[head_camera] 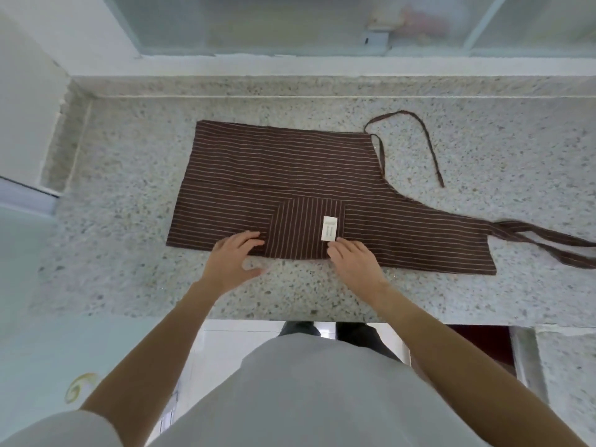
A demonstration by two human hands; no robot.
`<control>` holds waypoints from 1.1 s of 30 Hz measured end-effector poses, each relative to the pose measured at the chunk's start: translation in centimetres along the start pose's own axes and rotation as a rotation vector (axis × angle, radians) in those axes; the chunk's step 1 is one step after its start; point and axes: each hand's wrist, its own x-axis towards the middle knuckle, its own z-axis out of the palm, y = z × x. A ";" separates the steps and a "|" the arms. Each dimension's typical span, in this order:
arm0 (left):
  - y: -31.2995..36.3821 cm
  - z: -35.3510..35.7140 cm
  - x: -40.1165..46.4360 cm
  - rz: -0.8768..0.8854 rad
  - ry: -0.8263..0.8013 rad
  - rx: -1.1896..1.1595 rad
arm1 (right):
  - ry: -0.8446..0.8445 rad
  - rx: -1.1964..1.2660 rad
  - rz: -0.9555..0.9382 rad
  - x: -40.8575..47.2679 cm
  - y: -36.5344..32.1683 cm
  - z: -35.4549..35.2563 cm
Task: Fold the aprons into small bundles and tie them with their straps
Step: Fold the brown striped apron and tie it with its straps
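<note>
The brown striped apron is lying flat on the desk, long axis running left to right. Both hands, left and right, are resting flat-fingered on its near edge, flanking the pocket.

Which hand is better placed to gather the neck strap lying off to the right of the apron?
Probably the right hand. It rests on the apron's near edge beside the white label, on the side where the neck strap trails. The left hand would have to cross over.
</note>
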 end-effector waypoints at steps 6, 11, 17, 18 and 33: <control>0.5 -1.2 -1.3 0.000 0.041 -0.050 | 0.073 0.137 0.182 -1.7 0.3 -1.4; 0.5 -2.5 -2.0 0.034 -0.055 -0.032 | -0.039 0.233 0.121 -3.7 1.8 -0.9; -0.4 -6.4 -0.2 0.042 0.234 0.096 | -0.095 0.470 0.217 -0.7 5.0 -4.8; -0.6 -7.1 0.2 0.066 0.298 0.102 | -0.042 0.462 0.211 0.1 5.6 -5.6; -5.0 -11.0 13.8 -0.116 0.279 0.184 | -0.080 0.151 0.346 16.3 13.0 -7.2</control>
